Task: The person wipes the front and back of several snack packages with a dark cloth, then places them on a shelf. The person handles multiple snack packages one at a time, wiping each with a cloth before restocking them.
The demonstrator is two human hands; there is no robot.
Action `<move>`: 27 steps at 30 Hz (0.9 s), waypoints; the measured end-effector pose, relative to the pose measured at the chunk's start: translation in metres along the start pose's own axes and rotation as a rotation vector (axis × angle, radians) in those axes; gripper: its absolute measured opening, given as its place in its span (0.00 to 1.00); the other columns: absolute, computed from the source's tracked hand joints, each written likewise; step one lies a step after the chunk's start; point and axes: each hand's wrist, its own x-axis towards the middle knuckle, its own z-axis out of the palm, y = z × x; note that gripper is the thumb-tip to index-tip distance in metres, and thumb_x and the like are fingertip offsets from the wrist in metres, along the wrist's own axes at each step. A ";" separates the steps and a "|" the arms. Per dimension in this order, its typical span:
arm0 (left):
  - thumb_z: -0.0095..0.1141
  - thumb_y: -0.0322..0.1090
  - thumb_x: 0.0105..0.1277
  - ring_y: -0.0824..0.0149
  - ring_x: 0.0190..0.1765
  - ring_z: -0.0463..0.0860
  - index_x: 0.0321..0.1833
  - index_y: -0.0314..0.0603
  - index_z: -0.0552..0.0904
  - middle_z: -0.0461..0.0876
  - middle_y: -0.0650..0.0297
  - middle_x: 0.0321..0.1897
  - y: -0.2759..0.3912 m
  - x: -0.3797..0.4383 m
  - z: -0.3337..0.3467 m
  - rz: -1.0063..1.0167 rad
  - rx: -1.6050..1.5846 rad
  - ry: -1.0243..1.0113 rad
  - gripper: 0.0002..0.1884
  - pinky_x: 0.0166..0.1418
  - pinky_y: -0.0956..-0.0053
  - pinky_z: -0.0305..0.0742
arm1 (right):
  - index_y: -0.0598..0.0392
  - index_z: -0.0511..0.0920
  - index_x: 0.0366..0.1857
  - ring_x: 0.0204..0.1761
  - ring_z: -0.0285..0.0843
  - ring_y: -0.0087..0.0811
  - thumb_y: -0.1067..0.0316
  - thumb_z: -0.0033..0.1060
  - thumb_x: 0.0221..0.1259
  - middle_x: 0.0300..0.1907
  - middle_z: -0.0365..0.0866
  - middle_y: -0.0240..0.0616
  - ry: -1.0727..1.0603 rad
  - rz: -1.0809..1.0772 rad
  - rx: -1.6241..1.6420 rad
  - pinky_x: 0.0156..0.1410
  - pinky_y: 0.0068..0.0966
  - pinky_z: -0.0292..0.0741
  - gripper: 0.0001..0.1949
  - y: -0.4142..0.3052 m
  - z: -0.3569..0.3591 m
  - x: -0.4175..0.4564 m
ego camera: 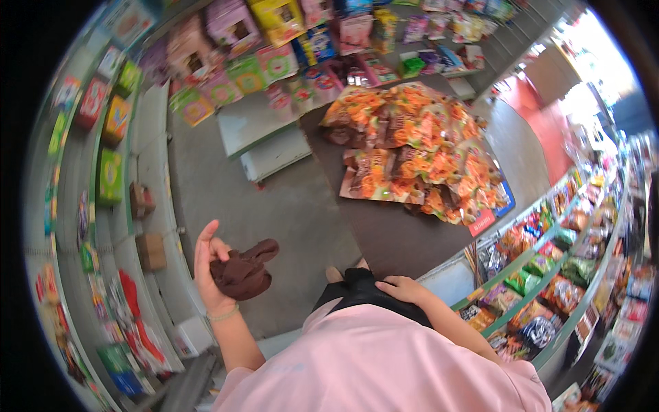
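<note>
A crumpled dark brown cloth [242, 273] is in my left hand [211, 273], which is raised in front of me on the left, above the grey floor [216, 190]. Part of the cloth hangs past my fingers to the right. My right hand [404, 289] rests on the black garment [355, 288] over my lap, with nothing seen in it. Beyond that hand stands a dark brown tabletop [401, 234]. Several orange-and-brown printed snack bags [417, 149] lie heaped across it.
Shelves with boxes and packets [110, 177] run along my left. Hanging pouches [231, 26] and a low white step shelf [262, 126] are ahead. A rack of bagged snacks [540, 288] lines my right. A cardboard box [550, 77] stands near the bright opening, far right.
</note>
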 end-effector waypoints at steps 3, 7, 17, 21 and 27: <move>0.41 0.40 0.78 0.76 0.31 0.71 0.66 0.34 0.72 0.71 0.69 0.26 0.010 0.034 0.005 -0.039 0.107 -0.009 0.21 0.40 0.81 0.71 | 0.58 0.82 0.52 0.58 0.78 0.53 0.33 0.44 0.66 0.52 0.82 0.56 0.097 -0.051 0.074 0.65 0.41 0.71 0.34 -0.005 0.015 0.013; 0.39 0.39 0.79 0.75 0.30 0.72 0.68 0.36 0.70 0.70 0.68 0.25 0.013 0.091 0.005 -0.198 -0.007 -0.233 0.21 0.38 0.78 0.73 | 0.56 0.81 0.54 0.59 0.76 0.54 0.32 0.44 0.66 0.54 0.81 0.55 0.104 0.020 0.173 0.67 0.41 0.69 0.34 -0.015 0.021 0.031; 0.40 0.40 0.79 0.76 0.31 0.71 0.71 0.37 0.68 0.69 0.69 0.28 -0.028 0.263 0.048 -0.629 0.154 -0.869 0.22 0.41 0.78 0.73 | 0.57 0.81 0.54 0.58 0.77 0.51 0.36 0.47 0.66 0.54 0.81 0.53 0.494 0.173 0.633 0.65 0.39 0.70 0.31 -0.086 0.119 0.116; 0.41 0.37 0.78 0.77 0.34 0.72 0.72 0.36 0.67 0.69 0.70 0.29 -0.030 0.301 0.081 -0.681 0.306 -1.157 0.22 0.44 0.79 0.74 | 0.56 0.82 0.49 0.53 0.80 0.49 0.44 0.54 0.65 0.48 0.84 0.50 0.821 0.307 0.752 0.59 0.40 0.73 0.25 -0.127 0.155 0.130; 0.45 0.41 0.76 0.72 0.37 0.77 0.66 0.38 0.73 0.69 0.71 0.30 -0.042 0.227 0.128 -0.940 0.296 -1.505 0.21 0.51 0.73 0.77 | 0.59 0.80 0.48 0.50 0.82 0.41 0.46 0.55 0.67 0.45 0.86 0.44 1.449 0.201 1.145 0.55 0.35 0.75 0.23 -0.215 0.193 0.082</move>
